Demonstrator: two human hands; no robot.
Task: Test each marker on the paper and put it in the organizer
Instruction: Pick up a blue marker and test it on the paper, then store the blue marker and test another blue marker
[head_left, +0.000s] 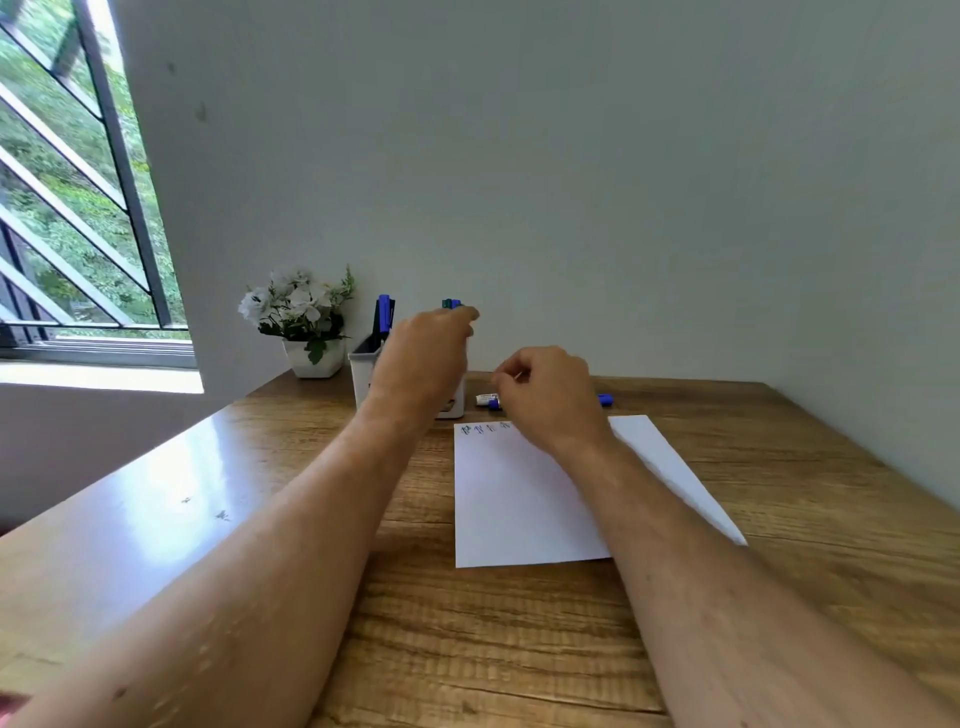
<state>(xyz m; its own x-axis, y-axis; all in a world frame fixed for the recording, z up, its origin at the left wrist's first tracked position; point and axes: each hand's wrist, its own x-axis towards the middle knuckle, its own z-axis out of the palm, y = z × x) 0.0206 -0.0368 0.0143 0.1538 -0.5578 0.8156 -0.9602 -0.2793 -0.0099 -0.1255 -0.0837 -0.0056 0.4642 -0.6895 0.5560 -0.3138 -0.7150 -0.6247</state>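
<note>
The wooden counter (519, 649) ran up to a plain pale wall (571, 156), with a barred window (78, 208) out at ten o'clock showing green leaves. At the back, a white pot of white flowers (301, 317) stood just beside the white organizer (363, 374), where a blue marker (383, 312) already stood upright. The left hand (421, 358) was up over the organizer, pinching a blue-capped marker (451, 304), only its tip showing above the fingers. The right hand (545, 395) hung loosely curled and held nothing, above the top edge of the white paper (519, 499), which carried small test scribbles (485, 429). Behind that hand, at one o'clock, more markers (491, 401) lay on the counter, mostly hidden, their number hard to tell.
</note>
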